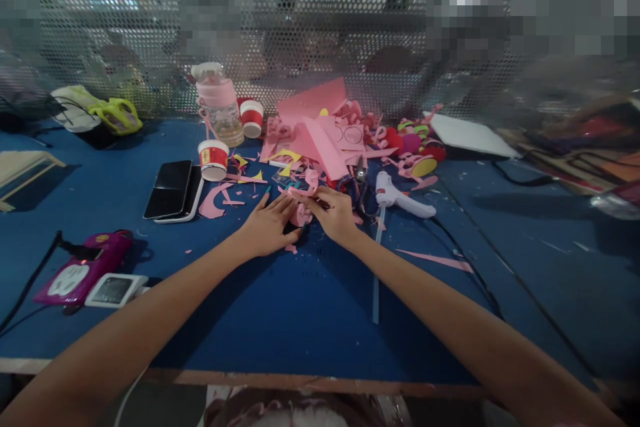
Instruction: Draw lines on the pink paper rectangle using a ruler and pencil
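- Hands are set together mid-desk: left hand [270,225] is laid flat, fingers spread, pressing on a small pink paper piece [301,215]; right hand [336,213] is curled, fingertips pinched on the same piece.
- Piece is located on the blue desk [280,320], between both hands, just before the pink scrap pile [320,133].
- Judgement: piece is best held flat with the left while the right works its edge in small, slow moves.
- Glue gun [395,195] is lying just beside the right hand.
- Piece shape is largely covered by fingers; any tool in the right hand cannot be told.
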{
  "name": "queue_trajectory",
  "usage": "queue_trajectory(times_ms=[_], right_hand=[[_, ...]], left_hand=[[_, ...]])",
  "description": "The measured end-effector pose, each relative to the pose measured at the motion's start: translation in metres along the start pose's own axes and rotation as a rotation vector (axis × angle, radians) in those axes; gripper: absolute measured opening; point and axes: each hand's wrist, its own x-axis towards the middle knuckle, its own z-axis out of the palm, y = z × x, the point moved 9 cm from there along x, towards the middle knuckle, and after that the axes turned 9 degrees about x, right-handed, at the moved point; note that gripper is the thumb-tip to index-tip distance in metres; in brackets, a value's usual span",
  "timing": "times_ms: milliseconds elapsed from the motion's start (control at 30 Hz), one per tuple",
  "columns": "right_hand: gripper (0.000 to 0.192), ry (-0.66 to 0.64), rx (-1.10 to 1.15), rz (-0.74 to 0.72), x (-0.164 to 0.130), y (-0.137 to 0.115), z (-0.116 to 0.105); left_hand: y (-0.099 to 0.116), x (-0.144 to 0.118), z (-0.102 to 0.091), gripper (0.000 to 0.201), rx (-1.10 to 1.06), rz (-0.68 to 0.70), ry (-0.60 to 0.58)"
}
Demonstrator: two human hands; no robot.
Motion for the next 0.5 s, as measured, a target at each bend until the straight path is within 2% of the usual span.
queue_trajectory(times_ms=[500], right_hand=[[0.038,-0.014,-0.013,0.059,0.0003,0.0049,0.0011]], left_hand=[[0.0015,0.0006,0.0005,0.068,0.005,0.011,-0.031]])
